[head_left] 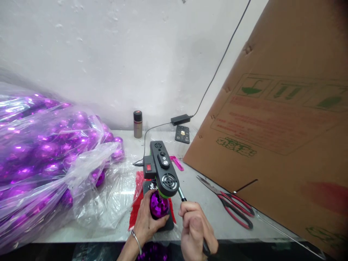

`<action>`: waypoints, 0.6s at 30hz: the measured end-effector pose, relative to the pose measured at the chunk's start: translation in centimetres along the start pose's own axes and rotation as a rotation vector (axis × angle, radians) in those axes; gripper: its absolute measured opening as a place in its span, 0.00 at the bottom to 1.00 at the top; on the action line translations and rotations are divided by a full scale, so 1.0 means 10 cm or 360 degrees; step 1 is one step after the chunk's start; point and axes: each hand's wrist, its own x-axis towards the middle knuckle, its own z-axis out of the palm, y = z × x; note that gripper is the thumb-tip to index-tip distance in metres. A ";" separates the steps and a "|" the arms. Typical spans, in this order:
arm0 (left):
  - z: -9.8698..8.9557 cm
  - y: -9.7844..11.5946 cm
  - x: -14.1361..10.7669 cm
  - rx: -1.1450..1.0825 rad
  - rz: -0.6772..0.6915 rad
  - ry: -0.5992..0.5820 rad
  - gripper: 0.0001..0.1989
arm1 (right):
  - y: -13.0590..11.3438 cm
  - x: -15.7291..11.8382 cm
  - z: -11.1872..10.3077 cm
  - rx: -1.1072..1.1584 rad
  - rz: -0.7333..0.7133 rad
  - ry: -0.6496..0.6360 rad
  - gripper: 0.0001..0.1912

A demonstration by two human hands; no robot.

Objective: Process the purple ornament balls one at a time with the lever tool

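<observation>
My left hand [146, 217] is wrapped round a shiny purple ball [159, 206], with the thumb on its near side. The ball sits under the head of a small black bench drill press [164, 168], which has a red switch on its left side. My right hand [196, 228] is closed round the lever handle [181, 194] on the right of the machine. Beneath the machine's dark base lies a red cloth [133, 216]. The ball's top is hidden by the machine head.
Clear plastic bags of purple balls [49, 156] fill the left. A large cardboard box [266, 137] leans in on the right, with red-handled scissors [231, 206] beside it. At the back stand a bottle [138, 125], a power adapter [181, 119] and a phone [182, 134].
</observation>
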 end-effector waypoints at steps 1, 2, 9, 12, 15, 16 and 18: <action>0.00 0.00 0.00 0.0000 -0.0003 -0.0003 0.43 | -0.01 0.01 0.01 0.0000 -0.0004 0.0002 0.26; 0.00 0.00 0.00 0.0000 -0.0007 -0.0006 0.43 | -0.02 0.02 0.01 0.0004 -0.0010 0.0009 0.26; 0.01 0.02 0.01 0.0051 -0.0037 -0.0010 0.43 | -0.06 0.06 0.07 0.0021 -0.0042 0.0076 0.27; 0.01 0.03 0.01 0.0064 -0.0046 -0.0014 0.44 | -0.07 0.07 0.09 0.0003 -0.0040 0.0102 0.27; 0.01 0.03 0.01 0.0077 -0.0059 -0.0033 0.44 | -0.05 0.05 0.09 -0.0005 -0.0042 0.0131 0.27; 0.01 0.03 0.01 0.0083 -0.0061 -0.0038 0.44 | -0.04 0.02 0.09 0.0002 -0.0043 0.0139 0.27; 0.01 0.03 0.01 0.0090 -0.0058 -0.0038 0.43 | 0.01 -0.06 0.07 0.0026 -0.0060 0.0133 0.26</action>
